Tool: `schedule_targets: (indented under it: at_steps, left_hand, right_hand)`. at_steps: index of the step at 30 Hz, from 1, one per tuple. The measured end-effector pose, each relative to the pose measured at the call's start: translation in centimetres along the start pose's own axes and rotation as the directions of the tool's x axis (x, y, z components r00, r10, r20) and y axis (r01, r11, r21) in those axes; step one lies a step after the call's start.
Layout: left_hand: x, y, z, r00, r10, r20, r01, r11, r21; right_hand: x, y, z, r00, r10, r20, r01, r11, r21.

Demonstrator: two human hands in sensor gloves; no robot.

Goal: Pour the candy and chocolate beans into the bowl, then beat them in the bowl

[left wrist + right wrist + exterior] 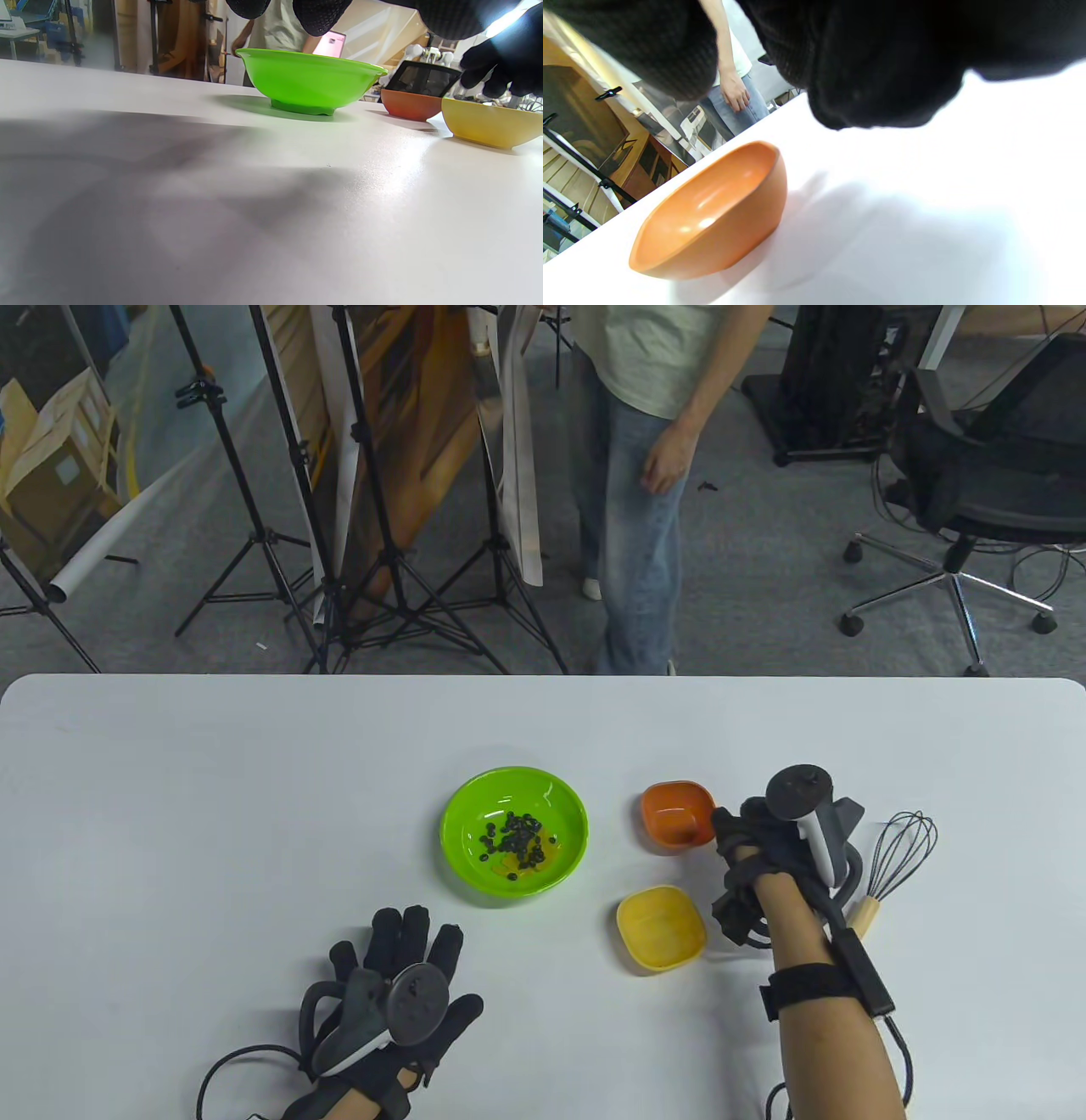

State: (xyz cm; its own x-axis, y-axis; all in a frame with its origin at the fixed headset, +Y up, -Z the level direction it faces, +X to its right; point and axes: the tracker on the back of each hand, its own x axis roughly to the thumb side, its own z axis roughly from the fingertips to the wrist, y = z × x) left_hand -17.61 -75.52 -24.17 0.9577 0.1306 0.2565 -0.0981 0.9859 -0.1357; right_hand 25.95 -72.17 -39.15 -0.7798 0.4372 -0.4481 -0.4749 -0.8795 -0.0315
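Observation:
The green bowl [560, 802] [309, 82] stands mid-table and holds dark chocolate beans [512, 838] over some yellowish candy. To its right are an empty orange bowl [676, 813] [712, 212] and, nearer to me, an empty yellow bowl [660, 929] [488, 123]. A wire whisk [895, 857] with a wooden handle lies at the far right. My right hand [742, 848] hovers just right of the orange bowl. Its fingers [874, 63] hang above the table and hold nothing. My left hand [407, 959] lies flat with fingers spread, in front of the green bowl.
The white table [212, 814] spreads wide on the left. A person [645, 475] stands beyond its far edge, between light stands [356, 560] and an office chair [976, 500].

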Motion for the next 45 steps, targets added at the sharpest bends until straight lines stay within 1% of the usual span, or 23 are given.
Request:
schedule_targets:
  at_steps: [4,8,9,13,17,18,19,21,24,28,32,35,39,42,45]
  left_hand:
    - [0.4,0.0,0.1,1.000,-0.001,0.010,0.001,1.000,0.003]
    - [0.8,0.2,0.4,1.000,0.001,0.021,-0.001,1.000,0.015]
    - [0.8,0.2,0.4,1.000,0.001,0.022,-0.001,1.000,0.017]
    - [0.8,0.1,0.4,1.000,0.000,0.025,0.000,1.000,0.016]
    - [0.7,0.1,0.4,1.000,-0.001,0.023,0.001,1.000,0.011]
    - [0.6,0.1,0.4,1.000,-0.001,0.022,0.000,1.000,0.012]
    - [0.6,0.2,0.3,1.000,0.001,0.020,-0.002,1.000,0.012]
    - [0.5,0.2,0.3,1.000,0.003,0.018,-0.003,1.000,0.012]
    - [0.5,0.2,0.3,1.000,0.001,0.017,-0.001,1.000,0.013]
    - [0.6,0.2,0.3,1.000,0.000,0.018,0.000,1.000,0.012]
    - [0.6,0.2,0.3,1.000,-0.001,0.018,0.001,1.000,0.008]
    - [0.5,0.2,0.3,1.000,0.003,0.016,-0.003,1.000,0.009]
    - [0.2,0.2,0.1,1.000,0.015,0.007,-0.015,1.000,0.013]
    - [-0.1,0.2,-0.1,1.000,0.022,0.001,-0.022,1.000,0.008]
    - [-0.2,0.3,-0.3,1.000,0.026,-0.006,-0.026,1.000,0.012]
  right_hand:
    - [-2.5,-1.9,1.6,0.996,0.067,-0.055,-0.070,0.997,-0.038]
    - [-5.7,-2.5,2.1,0.983,0.102,-0.152,-0.110,0.993,-0.046]
    - [-6.3,-2.5,2.1,0.978,0.116,-0.171,-0.125,0.991,-0.047]
    - [-9.1,-2.1,1.8,0.927,0.249,-0.280,-0.271,0.961,-0.045]
    - [-11.4,-1.1,0.9,0.893,0.257,-0.371,-0.269,0.963,0.019]
    - [-11.7,-0.9,0.8,0.885,0.267,-0.382,-0.280,0.960,0.023]
    - [-12.1,-0.6,0.5,0.875,0.284,-0.392,-0.286,0.957,0.054]
    - [-12.5,-0.1,0.2,0.872,0.276,-0.405,-0.270,0.960,0.073]
    - [-12.5,0.0,0.0,0.860,0.295,-0.416,-0.301,0.952,0.052]
    - [-12.5,0.0,-0.2,0.859,0.279,-0.429,-0.291,0.956,0.037]
    - [-12.9,0.0,0.0,0.873,0.230,-0.430,-0.259,0.966,-0.008]
    - [-12.7,-0.5,0.4,0.891,0.189,-0.412,-0.234,0.970,-0.062]
    - [-11.5,-1.4,1.2,0.933,0.127,-0.336,-0.179,0.975,-0.130]
    - [-9.7,-1.9,2.1,0.967,0.085,-0.241,-0.127,0.978,-0.165]
    - [-7.5,-2.3,3.4,0.986,0.072,-0.147,-0.099,0.978,-0.184]
